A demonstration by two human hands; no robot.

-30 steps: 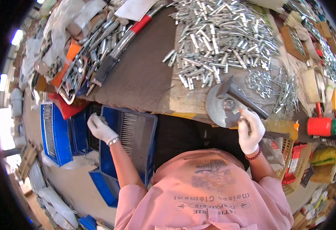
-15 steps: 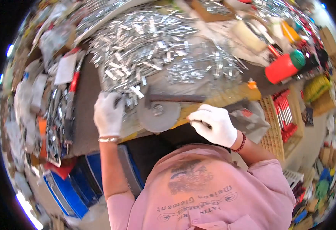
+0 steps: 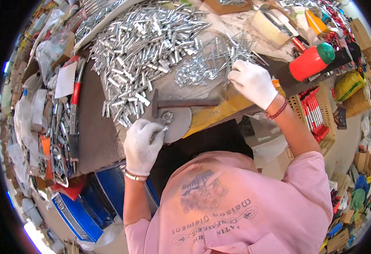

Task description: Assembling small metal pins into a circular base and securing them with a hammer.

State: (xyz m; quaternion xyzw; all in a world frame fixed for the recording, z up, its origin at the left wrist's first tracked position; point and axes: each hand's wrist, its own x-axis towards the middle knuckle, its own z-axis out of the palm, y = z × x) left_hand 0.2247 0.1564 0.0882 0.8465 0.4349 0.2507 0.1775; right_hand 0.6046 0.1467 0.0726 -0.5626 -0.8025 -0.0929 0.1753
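My left hand (image 3: 144, 146), in a white glove, is closed with its fingertips pinching a small silvery metal piece (image 3: 164, 129) over the near edge of a round grey disc (image 3: 180, 123). A hammer (image 3: 189, 103) lies across the disc's far side, its head to the left. Further right, my gloved right hand (image 3: 253, 84) reaches to the near side of a bunch of thin metal rods (image 3: 239, 50). Its fingers are drawn together; anything between them is hidden. Small shiny metal parts (image 3: 194, 71) lie to the left of that hand.
A large heap of silvery metal pieces (image 3: 139, 51) covers the table's far middle. At right are a red bottle with a green cap (image 3: 311, 62) and a crate of red-handled tools (image 3: 314, 114). Tools and metal parts (image 3: 60, 131) crowd the left edge, above blue bins (image 3: 77, 216).
My left hand has moved right and nearer to me, and now shows a small metal piece at its fingertips. My right hand has moved away from me and right, to the thin rods.
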